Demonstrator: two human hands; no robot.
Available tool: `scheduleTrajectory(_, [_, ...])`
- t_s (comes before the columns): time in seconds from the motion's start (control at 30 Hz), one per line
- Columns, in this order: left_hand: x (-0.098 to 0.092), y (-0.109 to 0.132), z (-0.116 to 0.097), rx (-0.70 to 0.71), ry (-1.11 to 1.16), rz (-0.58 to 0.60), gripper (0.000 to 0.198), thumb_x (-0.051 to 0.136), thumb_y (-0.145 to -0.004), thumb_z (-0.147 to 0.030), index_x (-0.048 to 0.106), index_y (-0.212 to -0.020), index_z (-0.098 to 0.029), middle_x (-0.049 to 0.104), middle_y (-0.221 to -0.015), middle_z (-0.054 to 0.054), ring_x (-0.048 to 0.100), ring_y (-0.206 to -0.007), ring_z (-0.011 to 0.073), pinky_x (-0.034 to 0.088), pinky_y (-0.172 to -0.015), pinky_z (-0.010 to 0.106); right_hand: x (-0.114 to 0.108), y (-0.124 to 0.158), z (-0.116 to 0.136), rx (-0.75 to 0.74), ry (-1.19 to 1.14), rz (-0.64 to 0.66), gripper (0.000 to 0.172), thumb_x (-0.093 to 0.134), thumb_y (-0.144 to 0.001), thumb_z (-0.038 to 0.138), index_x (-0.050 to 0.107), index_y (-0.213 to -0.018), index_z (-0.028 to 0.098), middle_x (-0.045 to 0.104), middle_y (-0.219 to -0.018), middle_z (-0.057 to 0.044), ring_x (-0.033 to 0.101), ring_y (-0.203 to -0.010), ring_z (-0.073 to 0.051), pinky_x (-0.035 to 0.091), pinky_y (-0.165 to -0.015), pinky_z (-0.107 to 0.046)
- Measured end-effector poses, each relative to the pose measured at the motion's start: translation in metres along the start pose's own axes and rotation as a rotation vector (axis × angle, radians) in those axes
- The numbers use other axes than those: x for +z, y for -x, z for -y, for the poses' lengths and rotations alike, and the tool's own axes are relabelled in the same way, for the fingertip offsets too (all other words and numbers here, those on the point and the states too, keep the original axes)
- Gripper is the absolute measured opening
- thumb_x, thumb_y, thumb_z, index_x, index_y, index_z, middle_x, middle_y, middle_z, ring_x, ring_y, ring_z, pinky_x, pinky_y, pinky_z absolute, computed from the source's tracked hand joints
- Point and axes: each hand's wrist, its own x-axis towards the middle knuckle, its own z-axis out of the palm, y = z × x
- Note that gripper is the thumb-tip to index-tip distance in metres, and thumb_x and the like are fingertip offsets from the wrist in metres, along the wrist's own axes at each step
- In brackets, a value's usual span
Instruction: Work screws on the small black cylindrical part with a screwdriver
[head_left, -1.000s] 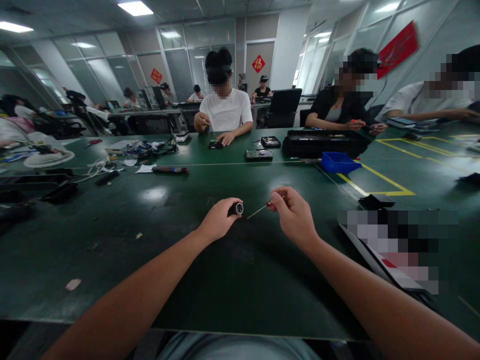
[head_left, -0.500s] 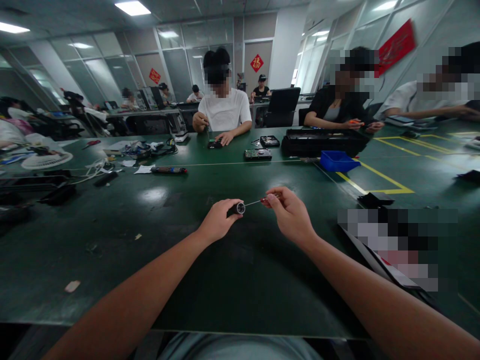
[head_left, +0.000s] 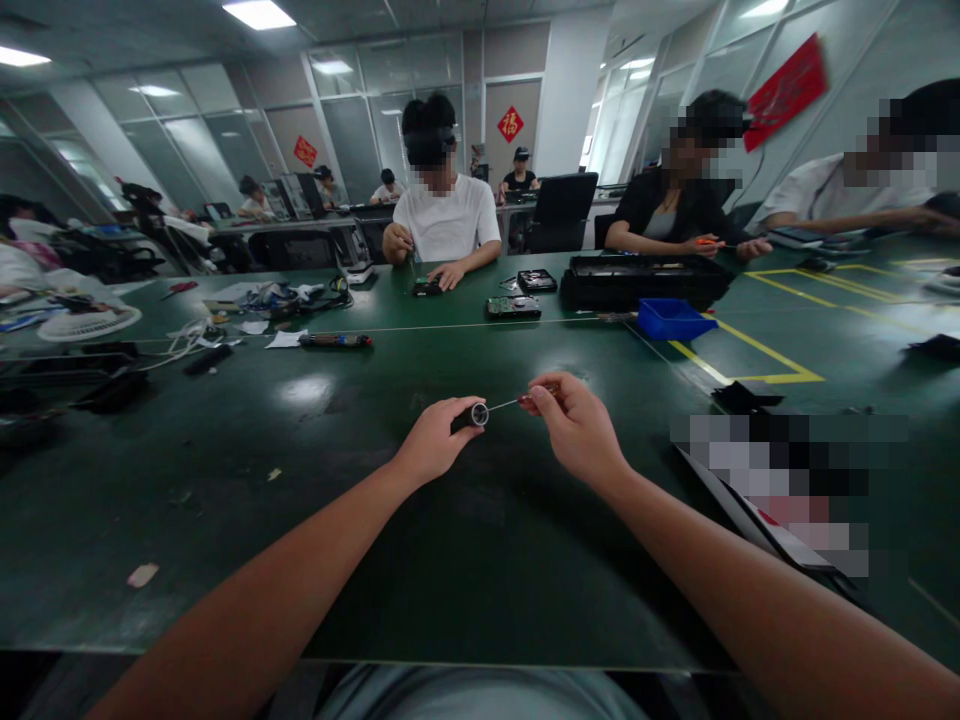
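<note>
Between thumb and fingers, my left hand (head_left: 436, 438) grips a small dark cylinder (head_left: 478, 414) whose round, light-rimmed end faces right and toward me. My right hand (head_left: 571, 425) is closed around the reddish handle of a screwdriver (head_left: 529, 398). The thin metal shaft points left, and its tip meets the rim or opening of the cylinder; exactly where it touches is too small to tell. Both hands are held over the middle of the green table (head_left: 480, 570). Most of the cylinder's body is hidden behind my left fingers.
A pen-like tool (head_left: 336, 341) lies ahead to the left. Circuit-board devices (head_left: 513, 307), a long black housing (head_left: 646, 284) and a blue bin (head_left: 675, 319) stand farther off. Cables and parts (head_left: 285, 297) clutter the left. Co-workers sit across the table, one in a white shirt (head_left: 450, 222).
The whole view has shifted very slightly. My hands keep almost the same pose, with the screwdriver still at the end of the cylinder.
</note>
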Motion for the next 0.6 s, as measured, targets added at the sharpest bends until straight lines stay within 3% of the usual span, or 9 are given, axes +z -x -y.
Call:
scheduleTrajectory(0.13, [0.0, 0.001, 0.001, 0.01, -0.006, -0.006, 0.038, 0.066, -0.09, -0.026, 0.062, -0.128, -0.024, 0.066, -0.123, 0.005, 0.059, -0.116, 0.0237, 0.043, -0.105, 0.043, -0.004, 0.001, 0.009, 0.035, 0.207, -0.031, 0.031, 0.056, -0.092, 0.05, 0.064, -0.082, 0.022, 0.069, -0.07, -0.002, 0.062, -0.061, -0.018, 0.044, -0.059, -0.032])
scheduleTrajectory(0.27, [-0.001, 0.001, 0.001, 0.026, -0.014, -0.006, 0.039, 0.067, -0.089, -0.026, 0.062, -0.128, -0.025, 0.067, -0.121, 0.005, 0.059, -0.114, 0.0238, 0.044, -0.104, 0.042, -0.006, 0.0, 0.012, -0.006, 0.364, -0.082, 0.05, 0.057, -0.088, 0.06, 0.049, -0.055, 0.023, 0.052, -0.048, 0.002, 0.046, -0.046, -0.014, 0.032, -0.05, -0.03])
scheduleTrajectory(0.47, [0.0, 0.001, 0.004, 0.048, -0.031, -0.011, 0.039, 0.067, -0.09, -0.027, 0.062, -0.128, -0.025, 0.067, -0.12, 0.004, 0.06, -0.113, 0.0236, 0.044, -0.104, 0.042, -0.003, 0.002, 0.01, -0.083, 0.354, -0.079, 0.046, 0.062, -0.087, 0.054, 0.047, -0.056, 0.023, 0.048, -0.048, 0.004, 0.041, -0.045, -0.011, 0.03, -0.048, -0.027])
scheduleTrajectory(0.6, [0.001, 0.0, 0.006, 0.059, -0.049, -0.018, 0.039, 0.068, -0.089, -0.026, 0.062, -0.128, -0.025, 0.067, -0.121, 0.005, 0.06, -0.113, 0.0233, 0.044, -0.104, 0.042, -0.004, 0.004, 0.01, -0.113, 0.331, -0.032, 0.036, 0.065, -0.086, 0.05, 0.054, -0.065, 0.022, 0.055, -0.055, 0.003, 0.048, -0.049, -0.012, 0.034, -0.049, -0.026])
